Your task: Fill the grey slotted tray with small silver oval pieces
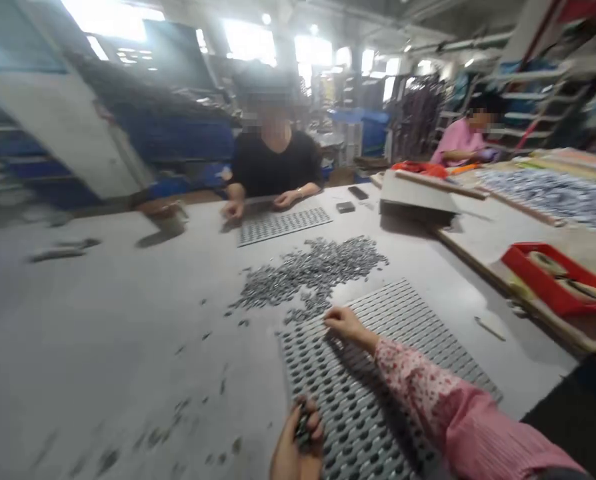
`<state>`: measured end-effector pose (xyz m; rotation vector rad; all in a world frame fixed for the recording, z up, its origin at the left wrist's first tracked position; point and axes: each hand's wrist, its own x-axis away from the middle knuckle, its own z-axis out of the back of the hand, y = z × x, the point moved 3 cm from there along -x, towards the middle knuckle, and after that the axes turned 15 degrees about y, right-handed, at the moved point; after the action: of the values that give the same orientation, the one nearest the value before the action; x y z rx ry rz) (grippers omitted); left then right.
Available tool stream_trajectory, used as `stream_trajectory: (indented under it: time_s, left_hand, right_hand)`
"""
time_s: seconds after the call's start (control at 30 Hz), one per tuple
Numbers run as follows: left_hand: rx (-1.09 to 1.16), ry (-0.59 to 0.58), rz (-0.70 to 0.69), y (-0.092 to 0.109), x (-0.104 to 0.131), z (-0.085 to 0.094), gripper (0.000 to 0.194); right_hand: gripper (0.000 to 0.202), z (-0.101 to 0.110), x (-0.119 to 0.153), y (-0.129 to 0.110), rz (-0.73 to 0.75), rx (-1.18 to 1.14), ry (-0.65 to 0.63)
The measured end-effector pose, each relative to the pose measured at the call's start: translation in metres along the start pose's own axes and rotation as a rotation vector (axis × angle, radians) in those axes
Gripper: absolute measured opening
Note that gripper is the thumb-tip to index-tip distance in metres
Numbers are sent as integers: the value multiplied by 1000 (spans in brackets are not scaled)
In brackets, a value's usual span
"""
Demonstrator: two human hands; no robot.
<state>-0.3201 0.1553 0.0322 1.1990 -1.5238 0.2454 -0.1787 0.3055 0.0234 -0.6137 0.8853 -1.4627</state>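
Head view: tray (pixel 409 315) lies under right hand (pixel 348 325), grip unclear; left hand (pixel 289 448) cups pieces (pixel 303 425).

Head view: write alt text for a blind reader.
A person's right hand is over a patterned grey board while the left hand holds small dark pieces near its edge. Beyond lies a pile of small grey pieces on a white table; opposite, a co-worker's hands are at another board.

A grey tray (pixel 403 317), partly lined with rows of dark ovals (pixel 323 383), is laid flat on the surface (pixel 128 333); small grey pieces (pixel 311 272) are heaped beside it, others cupped in the left hand (pixel 289 450).
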Motion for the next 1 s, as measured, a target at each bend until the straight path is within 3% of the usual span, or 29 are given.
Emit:
stream_trajectory:
  time_s: [0.1, 0.2, 0.47, 0.7, 0.8, 0.93, 1.0]
  left_hand:
    - [37, 129, 46, -10, 14, -9, 13]
    - [81, 176, 20, -21, 11, -13, 12]
    - [105, 28, 5, -44, -18, 4, 11]
    - [143, 82, -9, -45, -23, 2, 7]
    - [164, 103, -28, -42, -26, -3, 7]
    - [191, 62, -36, -37, -27, -14, 8]
    - [196, 25, -25, -36, -27, -20, 9]
  right_hand:
    - [16, -5, -5, 14, 4, -15, -85]
    - [17, -17, -9, 32, 26, 3, -132]
    - [15, -36, -13, 48, 120, 204, -161]
    - [14, -29, -12, 36, 148, 239, -147]
    - [16, -15, 5, 24, 173, 65, -227]
    - [29, 1, 44, 4, 145, -456, -579]
    - [30, 4, 55, -1, 95, -567, -663]
